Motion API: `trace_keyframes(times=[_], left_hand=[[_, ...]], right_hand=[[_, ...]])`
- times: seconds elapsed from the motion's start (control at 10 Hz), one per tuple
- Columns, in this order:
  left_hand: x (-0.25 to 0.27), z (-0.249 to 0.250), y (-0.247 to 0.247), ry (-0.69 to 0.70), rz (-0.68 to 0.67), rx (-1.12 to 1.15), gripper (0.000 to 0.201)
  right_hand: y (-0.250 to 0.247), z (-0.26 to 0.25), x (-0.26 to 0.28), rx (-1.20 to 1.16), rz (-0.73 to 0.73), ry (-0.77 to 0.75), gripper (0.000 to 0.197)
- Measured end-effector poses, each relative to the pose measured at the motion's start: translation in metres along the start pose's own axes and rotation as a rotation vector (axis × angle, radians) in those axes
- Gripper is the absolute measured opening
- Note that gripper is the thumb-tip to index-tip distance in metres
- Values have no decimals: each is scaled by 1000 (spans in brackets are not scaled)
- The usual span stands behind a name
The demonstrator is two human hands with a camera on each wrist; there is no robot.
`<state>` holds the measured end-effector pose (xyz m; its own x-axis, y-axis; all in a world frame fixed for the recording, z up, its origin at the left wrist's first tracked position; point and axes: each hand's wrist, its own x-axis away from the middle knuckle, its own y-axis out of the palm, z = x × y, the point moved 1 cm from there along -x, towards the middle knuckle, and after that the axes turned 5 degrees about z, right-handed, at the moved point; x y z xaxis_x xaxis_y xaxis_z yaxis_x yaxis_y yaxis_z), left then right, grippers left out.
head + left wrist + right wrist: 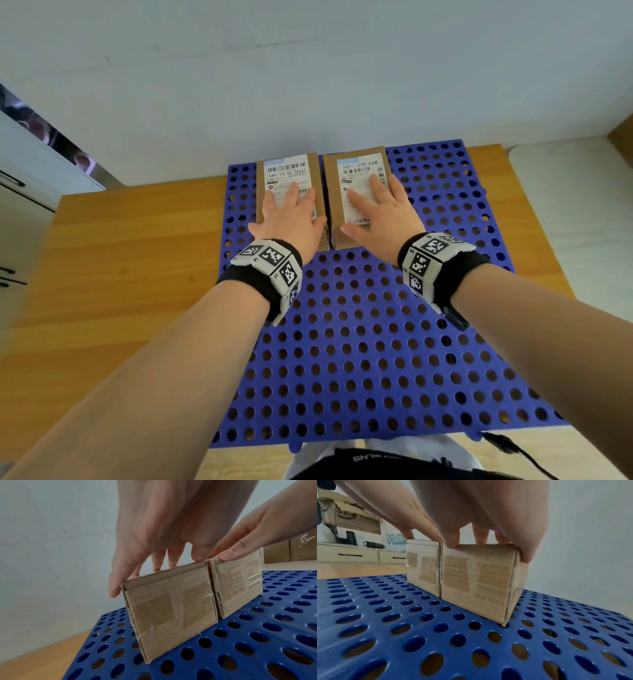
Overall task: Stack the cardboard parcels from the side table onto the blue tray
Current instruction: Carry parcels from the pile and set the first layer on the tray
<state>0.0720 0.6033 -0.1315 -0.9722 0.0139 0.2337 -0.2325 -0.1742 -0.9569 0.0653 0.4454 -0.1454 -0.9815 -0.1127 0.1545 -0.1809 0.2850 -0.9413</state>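
Two cardboard parcels sit side by side, touching, at the far edge of the blue tray (359,342), a perforated plastic panel lying on the wooden worktop (120,257). The left hand (291,219) lies flat on top of the left parcel (291,178), fingers straight and spread, thumb hanging over its left edge. The right hand (380,209) rests the same way on the right parcel (359,171), thumb at the near left corner, little finger over the right edge. Neither hand seems to grip; both look to be pressing the parcels into line. So a first row of two seems laid. More brown boxes (289,550) show far right in the left wrist view, so further parcels are probably left to fetch and stack.
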Motion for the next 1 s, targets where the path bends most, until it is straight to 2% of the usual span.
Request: trace_keyframes(times=[1.0], left_hand=[[0, 0, 4, -3, 11, 11, 57]], right_hand=[[9, 0, -2, 37, 37, -19, 68]])
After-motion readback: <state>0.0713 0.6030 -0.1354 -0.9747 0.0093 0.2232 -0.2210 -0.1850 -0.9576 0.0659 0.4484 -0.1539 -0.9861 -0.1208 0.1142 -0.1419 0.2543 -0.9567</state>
